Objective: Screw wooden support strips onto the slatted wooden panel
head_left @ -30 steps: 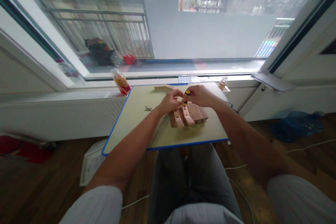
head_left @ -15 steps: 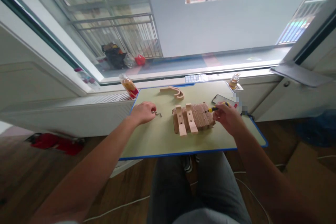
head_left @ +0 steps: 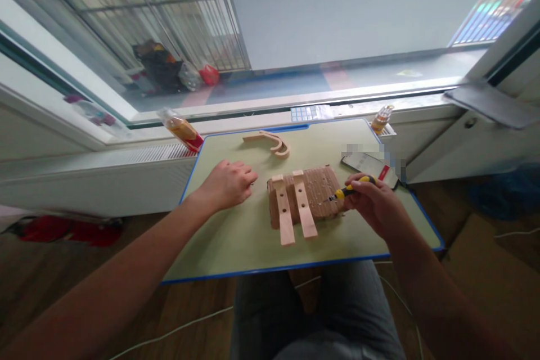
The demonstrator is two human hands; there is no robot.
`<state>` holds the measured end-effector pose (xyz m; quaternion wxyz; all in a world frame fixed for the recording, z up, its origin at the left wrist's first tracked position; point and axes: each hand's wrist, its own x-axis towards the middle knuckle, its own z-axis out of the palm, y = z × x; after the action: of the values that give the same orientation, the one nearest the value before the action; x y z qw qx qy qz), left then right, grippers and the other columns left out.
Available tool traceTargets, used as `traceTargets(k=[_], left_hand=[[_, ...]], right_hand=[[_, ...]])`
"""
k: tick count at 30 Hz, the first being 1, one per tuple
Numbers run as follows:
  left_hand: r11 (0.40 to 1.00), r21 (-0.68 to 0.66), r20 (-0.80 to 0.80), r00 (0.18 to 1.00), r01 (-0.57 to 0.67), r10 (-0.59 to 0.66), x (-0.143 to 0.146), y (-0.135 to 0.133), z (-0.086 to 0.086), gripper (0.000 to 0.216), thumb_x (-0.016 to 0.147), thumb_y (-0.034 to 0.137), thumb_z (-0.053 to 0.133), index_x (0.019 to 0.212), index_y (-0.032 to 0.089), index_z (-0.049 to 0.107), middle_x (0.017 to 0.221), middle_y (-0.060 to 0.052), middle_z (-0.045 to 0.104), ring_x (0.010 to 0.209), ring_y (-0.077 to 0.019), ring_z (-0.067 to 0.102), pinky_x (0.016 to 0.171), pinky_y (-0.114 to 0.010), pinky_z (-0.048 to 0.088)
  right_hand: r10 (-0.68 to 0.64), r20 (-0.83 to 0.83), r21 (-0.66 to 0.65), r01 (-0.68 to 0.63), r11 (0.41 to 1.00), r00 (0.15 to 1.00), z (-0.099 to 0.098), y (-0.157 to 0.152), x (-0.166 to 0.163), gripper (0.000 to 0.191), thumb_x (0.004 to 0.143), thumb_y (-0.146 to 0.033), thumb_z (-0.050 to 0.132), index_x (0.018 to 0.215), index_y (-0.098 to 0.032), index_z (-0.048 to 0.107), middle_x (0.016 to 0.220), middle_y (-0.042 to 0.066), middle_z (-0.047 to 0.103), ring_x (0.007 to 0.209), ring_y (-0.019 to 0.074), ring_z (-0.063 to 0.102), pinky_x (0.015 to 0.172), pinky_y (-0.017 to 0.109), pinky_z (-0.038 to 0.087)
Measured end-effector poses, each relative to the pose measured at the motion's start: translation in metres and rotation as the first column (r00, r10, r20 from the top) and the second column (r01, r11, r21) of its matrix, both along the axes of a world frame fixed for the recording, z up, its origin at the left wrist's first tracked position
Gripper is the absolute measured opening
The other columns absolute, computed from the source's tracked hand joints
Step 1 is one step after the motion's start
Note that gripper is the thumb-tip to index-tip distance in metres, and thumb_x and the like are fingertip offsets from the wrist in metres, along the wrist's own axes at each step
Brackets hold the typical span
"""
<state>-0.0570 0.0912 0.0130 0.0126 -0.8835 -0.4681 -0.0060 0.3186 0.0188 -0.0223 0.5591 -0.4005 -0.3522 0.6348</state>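
The right hand [head_left: 372,201] is grasping a screwdriver [head_left: 358,187], its tip pointing over the right part of the cardboard block [head_left: 324,184]. Two wooden strips [head_left: 304,211] are lying across the block's left part. Left of the block, the left hand [head_left: 230,183] is curling its fingers; whether they are holding anything cannot be told.

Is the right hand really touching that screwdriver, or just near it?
Touching: the head view shows the right hand closed around the back end of the screwdriver.

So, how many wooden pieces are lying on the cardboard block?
2: the left piece lies near the left edge of the cardboard block; the right piece is beside it. None seems hidden.
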Motion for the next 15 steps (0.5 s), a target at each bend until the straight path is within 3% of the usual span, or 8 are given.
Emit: traceTargets(k=[3, 5, 7, 11, 15], left_hand=[[0.997, 0.042, 0.181, 0.982, -0.070, 0.061, 0.017, -0.026, 0.008, 0.011, 0.095, 0.024, 0.062, 0.095, 0.021, 0.073, 0.096, -0.006, 0.076, 0.092, -0.0227, 0.070, 0.086, -0.037, 0.053], [0.998, -0.062, 0.574, 0.817, -0.016, 0.049, 0.037, -0.046, 0.009, 0.008, 0.096, 0.024, 0.068, 0.091, 0.021, 0.073, 0.091, -0.003, 0.075, 0.085, -0.0180, 0.069, 0.081, -0.032, 0.055], [0.992, -0.114, 0.750, 0.660, 0.051, 0.053, 0.059, -0.060, 0.005, 0.006, 0.094, 0.021, 0.071, 0.089, 0.021, 0.075, 0.082, -0.001, 0.072, 0.076, -0.0149, 0.066, 0.072, -0.029, 0.053], [0.978, -0.209, 0.792, 0.590, 0.021, 0.157, 0.090, -0.066, -0.009, 0.007, 0.092, 0.022, 0.075, 0.090, 0.020, 0.081, 0.073, 0.000, 0.070, 0.063, -0.0120, 0.057, 0.060, -0.026, 0.045], [0.944, -0.326, 0.717, 0.639, -0.050, 0.281, 0.098, -0.063, -0.019, 0.013, 0.093, 0.025, 0.075, 0.099, 0.023, 0.087, 0.068, 0.002, 0.074, 0.055, -0.0112, 0.055, 0.054, -0.026, 0.042]], right_hand=[[-0.003, 0.024, 0.001, 0.003, 1.000, 1.000, 0.004, 0.005, -0.001, 0.028, 0.075, -0.038, 0.098, 0.092, -0.023, 0.082, 0.070, -0.002, 0.067, 0.061, 0.0134, 0.060, 0.057, 0.028, 0.054], [-0.014, 0.046, 0.017, 0.014, 1.000, 0.999, 0.006, 0.009, -0.003, 0.030, 0.073, -0.037, 0.100, 0.093, -0.024, 0.082, 0.075, 0.000, 0.071, 0.064, 0.0139, 0.063, 0.058, 0.028, 0.054], [-0.026, 0.072, 0.039, 0.023, 0.999, 0.997, 0.006, 0.012, -0.007, 0.030, 0.075, -0.039, 0.100, 0.094, -0.024, 0.083, 0.080, 0.000, 0.074, 0.065, 0.0136, 0.064, 0.059, 0.027, 0.054], [-0.011, 0.141, 0.074, 0.000, 0.997, 0.990, 0.003, 0.017, -0.014, 0.028, 0.079, -0.043, 0.098, 0.094, -0.024, 0.083, 0.074, -0.001, 0.072, 0.062, 0.0130, 0.063, 0.058, 0.027, 0.051], [-0.001, 0.211, 0.094, -0.020, 0.995, 0.978, 0.001, 0.017, -0.019, 0.028, 0.082, -0.043, 0.096, 0.095, -0.023, 0.082, 0.070, -0.001, 0.071, 0.060, 0.0134, 0.061, 0.056, 0.027, 0.046]])
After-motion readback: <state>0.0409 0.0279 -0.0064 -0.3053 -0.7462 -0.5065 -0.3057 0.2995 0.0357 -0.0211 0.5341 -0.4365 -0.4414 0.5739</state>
